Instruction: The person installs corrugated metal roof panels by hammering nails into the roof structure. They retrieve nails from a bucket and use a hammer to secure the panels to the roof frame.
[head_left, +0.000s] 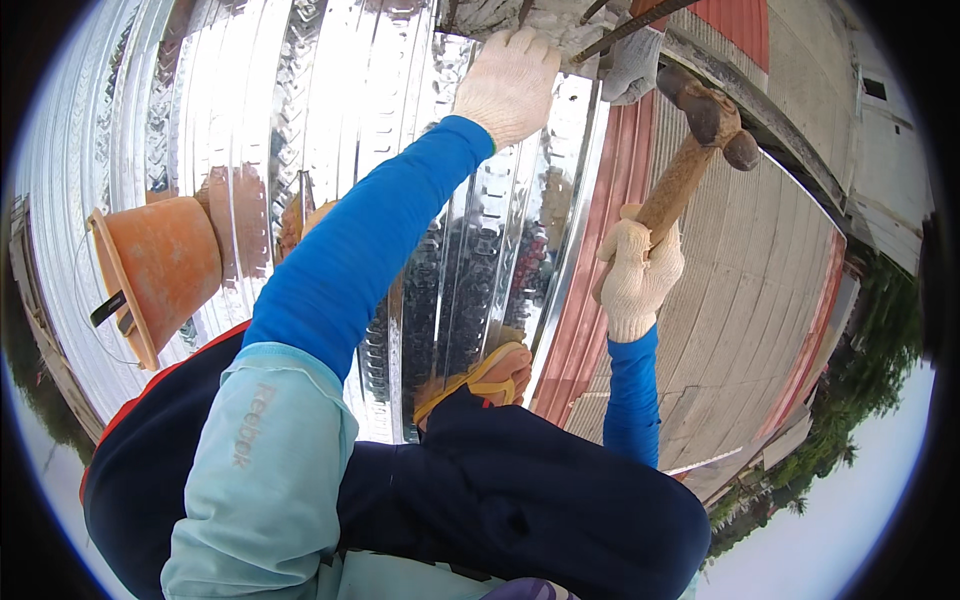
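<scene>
My left hand, in a cream knit glove, lies at the far edge of a shiny ribbed metal roofing sheet. Its fingers are bent downward at that edge; whatever they pinch or press is hidden. In my right hand, also gloved, is a hammer with a worn wooden handle and a rusty brown head. The fingers wrap round the handle, and the head is raised above the roof, right of the left hand. Beyond it, a grey-gloved hand of another person rests near the sheet's far right corner.
An orange bucket with a wire handle lies tilted at the left. Rusty metal rods cross the far edge. Red roofing and weathered grey corrugated sheets lie to the right. My foot in a yellow sandal is on the shiny sheet.
</scene>
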